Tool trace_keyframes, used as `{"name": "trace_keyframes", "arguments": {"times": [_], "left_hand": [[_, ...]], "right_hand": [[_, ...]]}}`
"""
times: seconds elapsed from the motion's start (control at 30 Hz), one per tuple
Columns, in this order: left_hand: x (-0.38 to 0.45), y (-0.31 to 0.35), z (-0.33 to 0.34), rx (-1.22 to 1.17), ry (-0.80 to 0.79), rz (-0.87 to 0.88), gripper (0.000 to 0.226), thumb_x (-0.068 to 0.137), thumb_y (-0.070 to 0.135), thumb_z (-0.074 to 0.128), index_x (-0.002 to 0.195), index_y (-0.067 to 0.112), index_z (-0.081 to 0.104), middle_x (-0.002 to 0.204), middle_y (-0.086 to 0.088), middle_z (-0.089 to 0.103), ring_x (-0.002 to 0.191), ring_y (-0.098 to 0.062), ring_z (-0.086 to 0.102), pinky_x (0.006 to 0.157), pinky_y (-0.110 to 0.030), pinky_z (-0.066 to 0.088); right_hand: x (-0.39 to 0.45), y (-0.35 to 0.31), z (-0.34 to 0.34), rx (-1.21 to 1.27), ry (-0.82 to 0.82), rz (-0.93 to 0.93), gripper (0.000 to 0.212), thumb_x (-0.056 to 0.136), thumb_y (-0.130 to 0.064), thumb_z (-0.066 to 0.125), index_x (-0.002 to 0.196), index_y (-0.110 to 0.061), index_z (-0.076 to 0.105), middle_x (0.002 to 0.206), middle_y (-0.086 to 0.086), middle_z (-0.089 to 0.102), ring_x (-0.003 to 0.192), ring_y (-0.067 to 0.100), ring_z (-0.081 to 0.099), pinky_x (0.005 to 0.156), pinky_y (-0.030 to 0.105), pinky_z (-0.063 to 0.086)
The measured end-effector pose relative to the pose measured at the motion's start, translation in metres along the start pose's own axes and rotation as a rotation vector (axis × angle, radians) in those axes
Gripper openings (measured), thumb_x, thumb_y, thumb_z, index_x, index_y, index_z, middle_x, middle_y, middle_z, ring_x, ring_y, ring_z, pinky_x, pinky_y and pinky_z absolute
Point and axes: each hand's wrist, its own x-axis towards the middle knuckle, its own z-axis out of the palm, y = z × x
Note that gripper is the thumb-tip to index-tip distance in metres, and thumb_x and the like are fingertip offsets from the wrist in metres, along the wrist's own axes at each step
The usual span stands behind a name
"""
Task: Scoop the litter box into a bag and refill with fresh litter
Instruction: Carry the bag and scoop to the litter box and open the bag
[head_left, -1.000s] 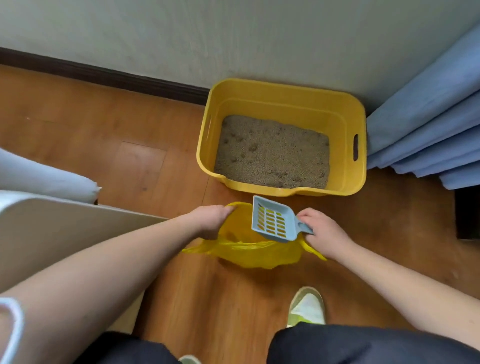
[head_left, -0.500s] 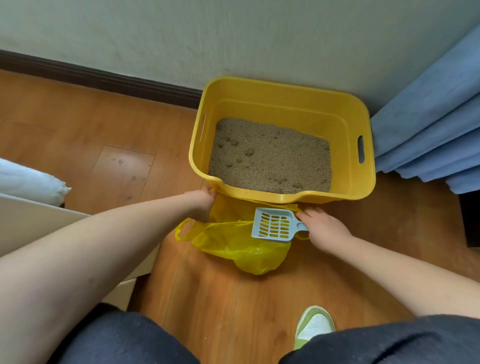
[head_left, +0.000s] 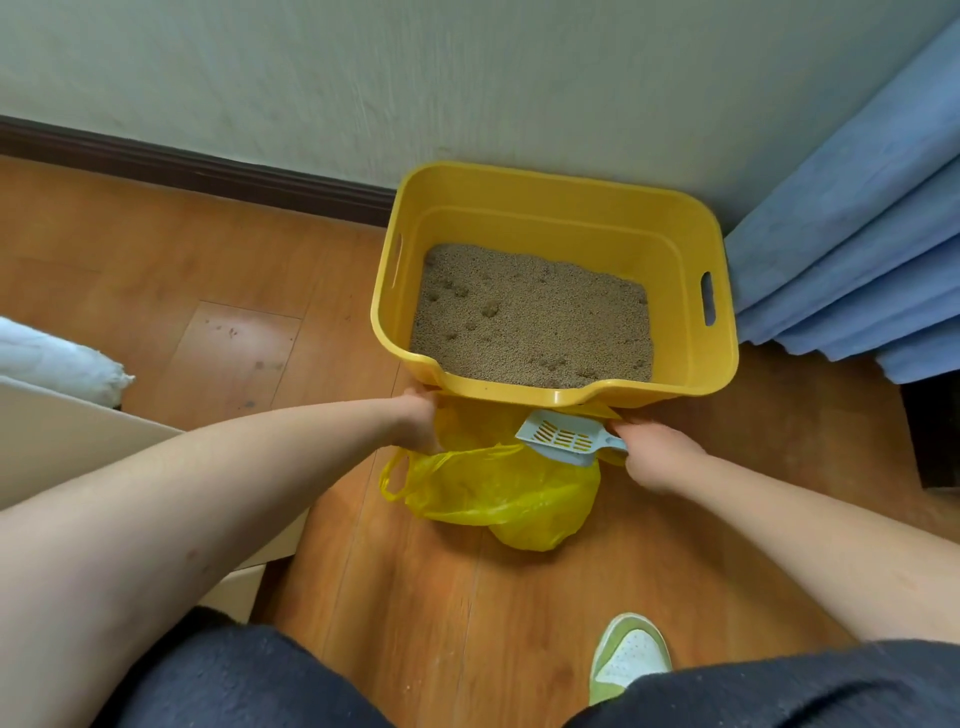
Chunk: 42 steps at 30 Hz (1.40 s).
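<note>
The litter box (head_left: 556, 291) sits on the wood floor (head_left: 208, 291) against the wall, its far right corner by the blue curtain (head_left: 852, 234). The litter (head_left: 530, 317) inside is pitted with a few small clumps, and as I read it no scooping is done yet. Just in front of its near rim lies the yellow bag (head_left: 498, 488), mouth toward the box. My left hand (head_left: 418, 423) grips the left edge of the bag's mouth. My right hand (head_left: 652, 457) is closed on the handle of the blue scoop (head_left: 563, 436), which hangs over the bag's opening, slots showing and empty.

The risk I see is the bag's mouth sagging: it is thin and slack, held on 1 side only, so a tipped scoop could drop litter on the floor. The box's low front lip could also spill litter if I drag the scoop outward.

My fingers on both hands are mostly hidden, so exactly how they wrap is unclear. I cannot see inside the bag, and no fresh litter is clearly identifiable.
</note>
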Motion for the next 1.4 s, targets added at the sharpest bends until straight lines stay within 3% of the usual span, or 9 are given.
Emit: {"name": "trace_keyframes", "arguments": {"times": [0.17,0.3,0.47,0.57,0.7,0.87,0.97,1.23,1.4], "left_hand": [[-0.006,0.003,-0.008,-0.072,0.056,-0.004,0.096,0.085,0.041,0.071,0.152,0.005,0.013,0.150,-0.023,0.030,0.126,-0.032,0.048,0.094,-0.032,0.043],[-0.015,0.004,-0.006,-0.176,0.086,0.016,0.101,0.078,0.039,0.078,0.152,0.007,0.016,0.152,-0.018,0.030,0.134,-0.031,0.040,0.104,-0.034,0.038],[-0.017,0.009,-0.003,-0.313,0.116,0.010,0.093,0.074,0.033,0.083,0.146,0.007,0.029,0.145,-0.015,0.041,0.130,-0.030,0.044,0.099,-0.032,0.040],[-0.018,0.009,-0.002,-0.311,0.122,0.005,0.094,0.073,0.032,0.084,0.145,0.008,0.030,0.144,-0.015,0.042,0.129,-0.030,0.045,0.099,-0.034,0.041],[-0.019,0.008,-0.002,-0.260,0.118,0.002,0.102,0.071,0.033,0.085,0.148,0.007,0.023,0.148,-0.016,0.038,0.133,-0.032,0.042,0.104,-0.037,0.040],[-0.016,0.005,0.002,-0.236,0.099,-0.001,0.101,0.071,0.033,0.085,0.146,0.008,0.023,0.146,-0.015,0.039,0.130,-0.031,0.045,0.103,-0.038,0.043],[-0.014,0.004,0.004,-0.248,0.104,0.007,0.102,0.070,0.033,0.086,0.146,0.008,0.023,0.146,-0.015,0.039,0.131,-0.031,0.044,0.104,-0.038,0.042],[-0.007,0.005,0.014,-0.335,0.119,0.000,0.111,0.067,0.031,0.088,0.148,0.009,0.015,0.149,-0.014,0.032,0.133,-0.032,0.042,0.106,-0.041,0.041],[-0.005,0.009,0.021,-0.403,0.181,0.007,0.109,0.071,0.031,0.085,0.148,0.006,0.013,0.151,-0.015,0.027,0.134,-0.033,0.040,0.108,-0.041,0.040]], "right_hand": [[-0.007,0.007,-0.005,0.066,0.052,-0.015,0.055,0.089,-0.009,0.042,0.140,-0.027,0.042,0.141,0.003,0.047,0.125,0.028,0.048,0.096,0.040,0.046],[-0.017,0.009,-0.002,-0.081,0.076,-0.079,0.041,0.093,-0.023,0.047,0.134,-0.024,0.046,0.130,0.005,0.051,0.119,0.026,0.046,0.092,0.038,0.045],[-0.036,-0.001,-0.003,-0.283,0.307,-0.183,0.039,0.093,-0.036,0.054,0.125,-0.016,0.047,0.123,0.008,0.042,0.109,0.026,0.048,0.072,0.035,0.046],[-0.044,-0.018,-0.006,-0.278,0.337,-0.268,0.039,0.089,-0.039,0.062,0.114,-0.011,0.051,0.110,0.011,0.047,0.091,0.030,0.056,0.058,0.038,0.043],[-0.050,-0.040,-0.018,-0.316,0.478,-0.409,0.034,0.065,-0.023,0.087,0.073,-0.008,0.057,0.075,0.012,0.053,0.053,0.029,0.052,0.035,0.026,0.025],[-0.046,-0.063,-0.038,-0.417,0.566,-0.426,0.030,0.055,-0.019,0.090,0.060,-0.012,0.061,0.062,0.006,0.057,0.055,0.028,0.055,0.041,0.026,0.030],[-0.040,-0.071,-0.042,-0.551,0.525,-0.410,0.026,0.054,-0.019,0.089,0.052,-0.019,0.063,0.056,0.001,0.058,0.062,0.025,0.055,0.058,0.033,0.038],[-0.049,-0.076,-0.019,-0.708,0.402,-0.575,0.025,0.054,-0.030,0.087,0.048,-0.022,0.064,0.051,-0.007,0.055,0.066,0.023,0.050,0.065,0.034,0.029],[-0.054,-0.069,-0.006,-0.713,0.371,-0.700,0.023,0.058,-0.027,0.083,0.049,-0.023,0.062,0.049,-0.009,0.054,0.071,0.019,0.051,0.086,0.041,0.027]]}}
